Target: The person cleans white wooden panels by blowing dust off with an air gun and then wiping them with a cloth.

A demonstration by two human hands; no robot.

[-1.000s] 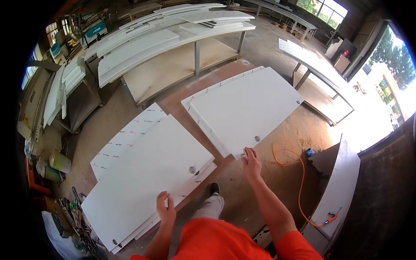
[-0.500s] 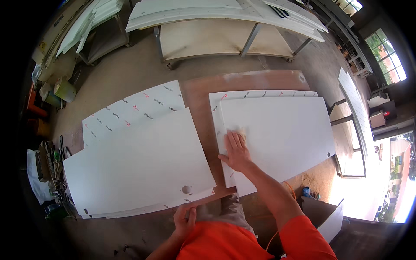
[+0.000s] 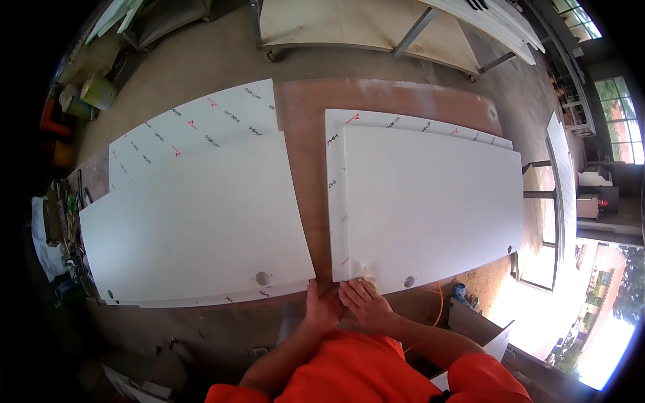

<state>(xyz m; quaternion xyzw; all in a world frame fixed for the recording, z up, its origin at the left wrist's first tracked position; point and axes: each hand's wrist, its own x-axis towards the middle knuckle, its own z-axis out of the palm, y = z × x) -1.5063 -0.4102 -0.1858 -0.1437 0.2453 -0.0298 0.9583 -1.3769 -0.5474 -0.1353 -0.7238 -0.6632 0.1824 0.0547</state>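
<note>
Two stacks of white panels lie side by side, the left panel (image 3: 195, 215) and the right panel (image 3: 430, 201). At the near left corner of the right stack, my right hand (image 3: 366, 303) presses its fingers on a small pale cloth (image 3: 366, 274), which is partly covered by them. My left hand (image 3: 324, 310) is right beside it, at the near edge by the gap between the stacks. Its thumb points up toward the left panel's corner, while the other fingers are mostly hidden. Each top panel has a round hole near its near edge.
A brown board (image 3: 309, 168) lies under both stacks. Beyond it stands a wheeled table (image 3: 336, 27), with another panel rack (image 3: 563, 181) at the right. Assorted tools and scraps (image 3: 64, 232) crowd the left side. An orange hose (image 3: 440, 302) runs near my right arm.
My right hand has drawn the cloth toward me from the right panel's left part to its near corner. My left hand has moved up and right beside it. The view has shifted too.
</note>
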